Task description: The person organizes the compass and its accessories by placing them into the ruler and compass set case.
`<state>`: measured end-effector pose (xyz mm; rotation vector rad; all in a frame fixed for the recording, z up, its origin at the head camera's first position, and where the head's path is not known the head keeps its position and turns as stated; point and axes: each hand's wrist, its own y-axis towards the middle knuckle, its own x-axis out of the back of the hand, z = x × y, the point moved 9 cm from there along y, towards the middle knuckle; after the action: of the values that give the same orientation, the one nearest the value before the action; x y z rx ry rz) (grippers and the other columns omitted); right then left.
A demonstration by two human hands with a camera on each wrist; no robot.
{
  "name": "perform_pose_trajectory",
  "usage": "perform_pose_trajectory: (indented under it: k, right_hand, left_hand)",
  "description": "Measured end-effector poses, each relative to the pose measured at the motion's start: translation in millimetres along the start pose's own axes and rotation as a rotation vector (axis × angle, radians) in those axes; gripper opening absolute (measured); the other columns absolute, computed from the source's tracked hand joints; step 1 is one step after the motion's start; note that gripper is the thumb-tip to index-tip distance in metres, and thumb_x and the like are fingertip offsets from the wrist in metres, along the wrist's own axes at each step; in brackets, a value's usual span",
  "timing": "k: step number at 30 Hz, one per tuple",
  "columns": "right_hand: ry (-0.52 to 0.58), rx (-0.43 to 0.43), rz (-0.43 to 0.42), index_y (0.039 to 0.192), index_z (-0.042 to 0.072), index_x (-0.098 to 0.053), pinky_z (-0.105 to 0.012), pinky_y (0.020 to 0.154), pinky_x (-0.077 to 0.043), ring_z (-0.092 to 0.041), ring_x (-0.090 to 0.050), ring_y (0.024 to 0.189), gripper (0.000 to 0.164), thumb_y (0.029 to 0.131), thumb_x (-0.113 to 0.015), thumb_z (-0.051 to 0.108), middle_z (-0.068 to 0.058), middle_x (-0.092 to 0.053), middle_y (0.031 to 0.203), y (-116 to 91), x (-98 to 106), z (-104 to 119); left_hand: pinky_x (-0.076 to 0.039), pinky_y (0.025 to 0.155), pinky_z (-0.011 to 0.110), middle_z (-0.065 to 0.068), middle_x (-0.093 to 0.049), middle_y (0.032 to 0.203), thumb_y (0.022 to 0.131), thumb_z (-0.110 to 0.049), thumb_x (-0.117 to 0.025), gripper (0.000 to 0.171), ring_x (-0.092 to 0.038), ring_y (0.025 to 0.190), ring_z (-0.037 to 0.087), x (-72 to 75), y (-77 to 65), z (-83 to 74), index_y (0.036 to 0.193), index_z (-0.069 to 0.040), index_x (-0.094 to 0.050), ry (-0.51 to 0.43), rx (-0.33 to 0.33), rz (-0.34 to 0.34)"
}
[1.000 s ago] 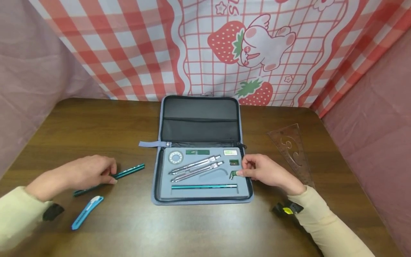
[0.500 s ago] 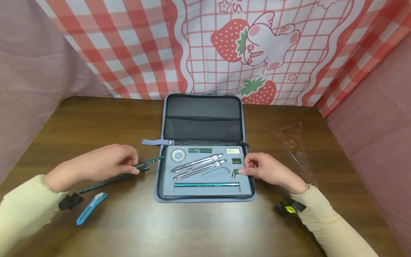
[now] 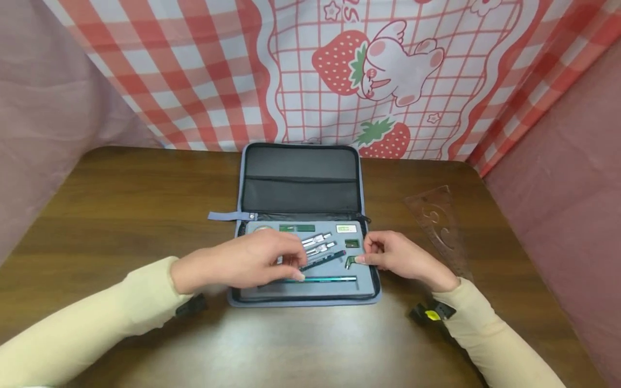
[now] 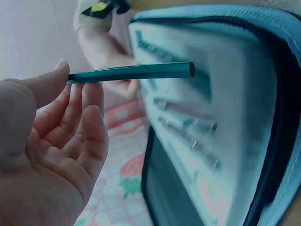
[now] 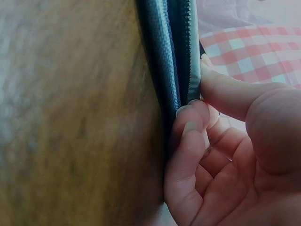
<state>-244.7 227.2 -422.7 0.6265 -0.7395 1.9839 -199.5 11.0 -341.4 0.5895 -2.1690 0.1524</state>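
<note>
An open grey zip case [image 3: 368, 280] lies mid-table, and its foam tray holds two metal compasses [image 3: 321, 240] and a green pencil [image 3: 335, 279] in the front slot. My left hand [image 3: 296, 267] hovers over the tray and pinches a second green pencil [image 3: 330, 256] between thumb and fingers. That held pencil [image 4: 131, 72] points across the foam in the left wrist view. My right hand [image 3: 366, 257] sits at the case's right side, its thumb beside a small green piece [image 3: 350, 262]. Its fingers [image 5: 190, 110] curl against the zip rim [image 5: 181, 56], pinching it.
A clear triangular ruler [image 3: 439, 221] lies on the brown table [image 3: 121, 194] to the right of the case. A strap tab [image 3: 228, 216] sticks out on the case's left. Checked and pink cloth walls close in the back and both sides.
My left hand has carried the green pencil from the table's left side to above the case tray. My left arm now covers the place where the blue cutter lay. My right hand stayed put.
</note>
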Motion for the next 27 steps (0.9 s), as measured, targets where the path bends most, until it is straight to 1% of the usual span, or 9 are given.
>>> perform_pose_trajectory:
  k: [6, 8, 11, 13, 15, 17, 20, 25, 27]
  right_hand:
    - [0.004, 0.008, 0.007, 0.083, 0.012, -0.059, -0.030, 0.055, -0.043, -0.021, -0.051, 0.061, 0.023, 0.088, -0.078, 0.025, -0.003, -0.054, 0.070, 2, -2, 1]
    - [0.006, 0.009, 0.008, 0.083, 0.012, -0.059, -0.029, 0.055, -0.043, -0.021, -0.051, 0.061, 0.023, 0.088, -0.078, 0.024, -0.003, -0.054, 0.070, 2, -2, 1]
    - [0.010, 0.010, 0.010, 0.083, 0.011, -0.059, -0.029, 0.055, -0.043, -0.021, -0.052, 0.061, 0.023, 0.088, -0.078, 0.024, -0.003, -0.055, 0.071, 2, -2, 1]
    - [0.009, 0.006, 0.010, 0.083, 0.012, -0.059, -0.029, 0.056, -0.043, -0.021, -0.052, 0.061, 0.023, 0.088, -0.078, 0.024, -0.003, -0.055, 0.071, 2, -2, 1]
    - [0.007, 0.002, 0.008, 0.083, 0.012, -0.059, -0.029, 0.055, -0.043, -0.021, -0.052, 0.061, 0.022, 0.088, -0.078, 0.023, -0.003, -0.056, 0.071, 2, -1, 1]
    - [0.008, 0.002, 0.008, 0.083, 0.011, -0.059, -0.029, 0.056, -0.043, -0.021, -0.052, 0.061, 0.022, 0.089, -0.077, 0.022, -0.003, -0.055, 0.071, 2, 0, 1]
    - [0.016, 0.005, 0.008, 0.084, 0.010, -0.058, -0.028, 0.056, -0.043, -0.021, -0.051, 0.062, 0.022, 0.089, -0.077, 0.021, -0.003, -0.055, 0.072, 1, 0, 2]
    - [0.025, 0.003, 0.010, 0.084, 0.009, -0.058, -0.028, 0.056, -0.043, -0.021, -0.051, 0.062, 0.023, 0.089, -0.077, 0.022, -0.004, -0.055, 0.072, 0, 0, 2]
    - [0.028, 0.000, 0.008, 0.084, 0.010, -0.058, -0.028, 0.056, -0.043, -0.021, -0.051, 0.062, 0.023, 0.089, -0.077, 0.022, -0.004, -0.054, 0.071, 0, 1, 2]
  left_hand:
    - [-0.047, 0.070, 0.022, -0.012, -0.056, 0.084, 0.094, -0.024, -0.072, 0.010, -0.052, 0.076, 0.004, -22.6, 9.8, 5.9, 0.096, -0.018, -0.065, 0.013, -0.015, 0.058]
    - [-0.047, 0.071, 0.022, -0.012, -0.055, 0.084, 0.093, -0.023, -0.073, 0.011, -0.053, 0.076, 0.004, -27.9, 9.9, 10.4, 0.099, -0.018, -0.065, 0.041, 0.002, 0.076]
    - [-0.047, 0.073, 0.022, -0.013, -0.056, 0.085, 0.091, -0.020, -0.075, 0.013, -0.053, 0.077, 0.003, -37.3, 8.6, 18.6, 0.101, -0.018, -0.067, 0.079, 0.041, 0.129]
    - [-0.047, 0.073, 0.022, -0.015, -0.056, 0.085, 0.090, -0.019, -0.075, 0.012, -0.053, 0.077, 0.002, -42.6, 6.9, 22.5, 0.099, -0.019, -0.067, 0.107, 0.058, 0.159]
    - [-0.047, 0.074, 0.022, -0.015, -0.056, 0.084, 0.090, -0.019, -0.076, 0.010, -0.053, 0.078, 0.002, -46.0, 5.6, 24.6, 0.095, -0.019, -0.067, 0.121, 0.064, 0.170]
    - [-0.048, 0.074, 0.023, -0.015, -0.057, 0.084, 0.091, -0.020, -0.075, 0.007, -0.054, 0.077, 0.002, -47.3, 4.6, 24.4, 0.093, -0.019, -0.068, 0.136, 0.057, 0.164]
    - [-0.049, 0.076, 0.024, -0.013, -0.060, 0.085, 0.092, -0.022, -0.073, 0.005, -0.056, 0.079, 0.003, -47.4, 2.9, 20.5, 0.093, -0.018, -0.070, 0.203, 0.033, 0.137]
    - [-0.052, 0.070, 0.026, -0.009, -0.057, 0.081, 0.092, -0.022, -0.073, 0.007, -0.058, 0.074, 0.006, -47.9, -3.2, 4.4, 0.087, -0.017, -0.072, 0.410, -0.046, 0.091]
    - [-0.051, 0.066, 0.026, -0.009, -0.054, 0.079, 0.092, -0.022, -0.073, 0.009, -0.058, 0.071, 0.007, -48.2, -6.1, -0.5, 0.085, -0.017, -0.071, 0.472, -0.067, 0.083]
